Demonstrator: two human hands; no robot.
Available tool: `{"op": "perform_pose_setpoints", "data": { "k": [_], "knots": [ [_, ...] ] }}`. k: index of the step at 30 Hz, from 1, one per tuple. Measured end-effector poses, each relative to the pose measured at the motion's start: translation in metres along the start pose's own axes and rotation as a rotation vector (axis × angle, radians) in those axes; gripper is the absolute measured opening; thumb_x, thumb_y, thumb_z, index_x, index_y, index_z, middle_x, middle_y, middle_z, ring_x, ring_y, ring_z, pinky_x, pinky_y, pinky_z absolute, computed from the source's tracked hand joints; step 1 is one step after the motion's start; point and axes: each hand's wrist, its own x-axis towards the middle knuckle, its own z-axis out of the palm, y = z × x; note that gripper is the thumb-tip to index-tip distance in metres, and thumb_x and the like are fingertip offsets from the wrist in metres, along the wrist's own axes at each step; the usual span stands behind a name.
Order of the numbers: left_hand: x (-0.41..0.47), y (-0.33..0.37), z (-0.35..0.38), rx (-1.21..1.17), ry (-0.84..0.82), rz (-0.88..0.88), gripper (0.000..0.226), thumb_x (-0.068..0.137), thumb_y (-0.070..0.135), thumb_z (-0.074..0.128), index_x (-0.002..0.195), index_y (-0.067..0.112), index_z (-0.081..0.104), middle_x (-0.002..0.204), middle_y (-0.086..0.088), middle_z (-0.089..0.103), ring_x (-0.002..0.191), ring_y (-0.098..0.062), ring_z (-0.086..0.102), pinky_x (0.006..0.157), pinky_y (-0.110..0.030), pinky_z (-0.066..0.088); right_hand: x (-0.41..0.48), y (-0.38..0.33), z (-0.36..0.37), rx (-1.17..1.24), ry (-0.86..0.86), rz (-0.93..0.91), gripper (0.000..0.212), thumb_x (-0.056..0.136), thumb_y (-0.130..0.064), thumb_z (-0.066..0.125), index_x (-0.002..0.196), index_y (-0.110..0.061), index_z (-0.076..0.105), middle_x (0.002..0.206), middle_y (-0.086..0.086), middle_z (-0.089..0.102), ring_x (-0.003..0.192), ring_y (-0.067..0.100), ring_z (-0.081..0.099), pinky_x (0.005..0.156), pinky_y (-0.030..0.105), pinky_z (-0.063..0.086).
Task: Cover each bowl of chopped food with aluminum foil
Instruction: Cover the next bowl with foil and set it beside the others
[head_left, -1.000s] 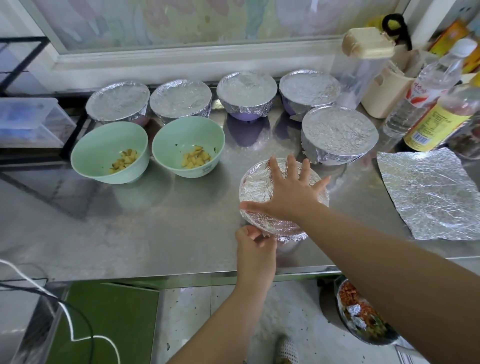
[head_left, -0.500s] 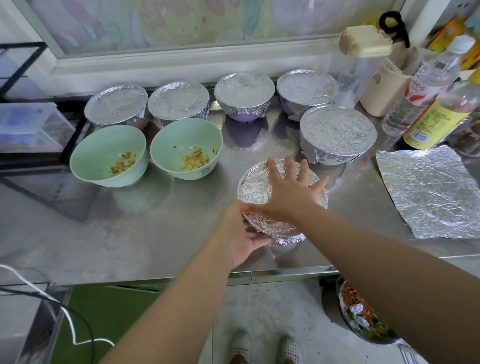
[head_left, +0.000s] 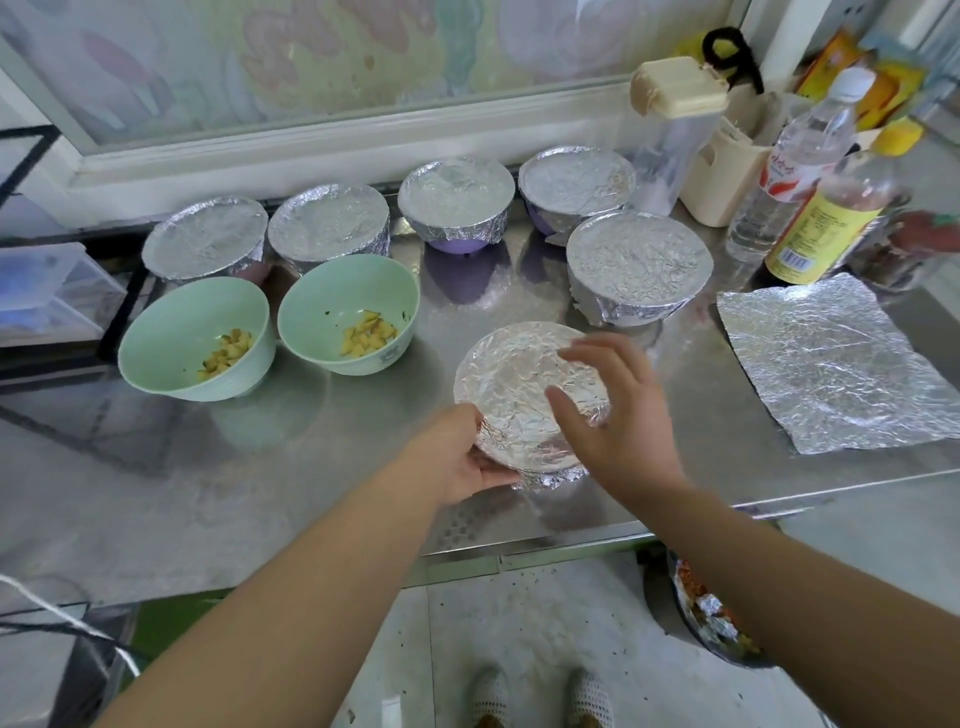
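Steel counter (head_left: 156, 493) spans the frame from 9 to 3 o'clock; its surface reflects light. Window (head_left: 363, 47) at 12 o'clock: translucent patterned pane in a white frame (head_left: 311, 150) along the counter's rear edge. Black rack (head_left: 21, 150) and clear box (head_left: 47, 291) at 9 o'clock. Green panel (head_left: 171, 618) at 7 o'clock, below the counter. Pale speckled floor (head_left: 519, 623) at 6 o'clock.

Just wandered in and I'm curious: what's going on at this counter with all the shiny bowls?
A person is covering bowls of chopped food with foil. Their left hand grips the near side of a foil-covered bowl at the front of the counter, while the right hand is spread open just over its top. Five other covered bowls sit behind. Two green bowls of yellow pieces are uncovered, and a loose foil sheet lies to the right.
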Motion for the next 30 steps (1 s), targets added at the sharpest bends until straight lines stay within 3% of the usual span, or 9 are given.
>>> {"op": "perform_pose_setpoints", "data": {
  "k": [2,5,8,11,13,16,22,26,30],
  "knots": [
    [-0.003,-0.003,0.004,-0.002,-0.01,0.017,0.021,0.103,0.003,0.036,0.097,0.005,0.055,0.09,-0.018,0.067,0.093,-0.037,0.065,0.096,-0.058,0.05,-0.049,0.002,-0.007,0.057,0.166,-0.025,0.018,0.09,-0.027,0.064,0.088,-0.009,0.065,0.092,-0.003,0.062,0.087,0.016,0.058,0.079,0.031,0.049],
    [-0.003,-0.009,0.008,-0.048,-0.027,0.026,0.024,0.102,0.0,0.036,0.096,0.008,0.057,0.097,-0.019,0.068,0.101,-0.037,0.065,0.094,-0.056,0.051,-0.106,0.014,0.003,0.117,0.067,0.208,0.017,0.087,-0.025,0.07,0.08,-0.016,0.058,0.077,-0.007,0.058,0.07,0.007,0.056,0.061,0.026,0.05],
    [-0.001,-0.014,0.011,-0.12,-0.02,0.02,0.025,0.102,-0.002,0.033,0.099,0.008,0.055,0.104,-0.021,0.066,0.108,-0.037,0.062,0.091,-0.055,0.05,-0.115,0.02,0.017,0.21,-0.05,0.425,0.029,0.081,-0.01,0.083,0.088,-0.024,0.058,0.085,-0.009,0.066,0.077,0.006,0.064,0.067,0.024,0.057],
    [-0.001,-0.017,0.016,-0.137,-0.008,0.034,0.024,0.102,-0.002,0.033,0.097,0.008,0.054,0.101,-0.02,0.064,0.097,-0.035,0.062,0.089,-0.05,0.049,-0.104,0.016,0.021,0.35,-0.092,0.613,0.032,0.081,-0.012,0.085,0.092,-0.026,0.059,0.086,-0.006,0.071,0.083,0.01,0.07,0.076,0.039,0.061],
    [-0.002,-0.018,0.02,-0.143,-0.001,0.039,0.025,0.102,-0.002,0.032,0.095,0.008,0.055,0.099,-0.019,0.064,0.091,-0.033,0.062,0.088,-0.048,0.049,-0.098,0.012,0.022,0.394,-0.073,0.652,0.03,0.081,-0.007,0.083,0.09,-0.022,0.058,0.083,-0.002,0.072,0.083,0.013,0.072,0.079,0.042,0.061],
    [-0.002,-0.019,0.023,-0.16,0.013,0.056,0.026,0.101,-0.003,0.031,0.094,0.007,0.054,0.097,-0.018,0.063,0.088,-0.031,0.061,0.087,-0.047,0.049,-0.093,0.006,0.024,0.448,-0.002,0.708,0.028,0.082,-0.005,0.081,0.09,-0.017,0.057,0.081,0.0,0.071,0.081,0.012,0.071,0.079,0.035,0.06],
    [-0.004,-0.019,0.024,-0.158,0.006,0.055,0.025,0.101,-0.003,0.032,0.092,0.007,0.053,0.096,-0.018,0.062,0.087,-0.031,0.061,0.083,-0.045,0.048,-0.091,-0.003,0.042,0.592,0.073,0.897,0.034,0.084,0.0,0.077,0.092,-0.018,0.049,0.084,0.003,0.072,0.076,0.015,0.069,0.082,0.046,0.06],
    [-0.003,-0.019,0.022,-0.161,0.0,0.044,0.025,0.101,-0.004,0.031,0.096,0.007,0.054,0.098,-0.019,0.063,0.088,-0.031,0.062,0.078,-0.045,0.048,-0.095,0.002,0.045,0.475,0.082,0.881,0.028,0.086,-0.006,0.075,0.089,-0.021,0.051,0.08,0.005,0.069,0.074,0.026,0.065,0.077,0.051,0.057],
    [-0.003,-0.019,0.022,-0.173,-0.008,0.032,0.025,0.101,-0.004,0.032,0.098,0.006,0.055,0.101,-0.02,0.064,0.091,-0.033,0.062,0.076,-0.046,0.049,-0.104,0.015,0.046,0.337,0.045,0.69,0.036,0.089,-0.006,0.073,0.092,-0.038,0.055,0.088,-0.004,0.07,0.077,0.02,0.067,0.075,0.049,0.058]
  ]
}}
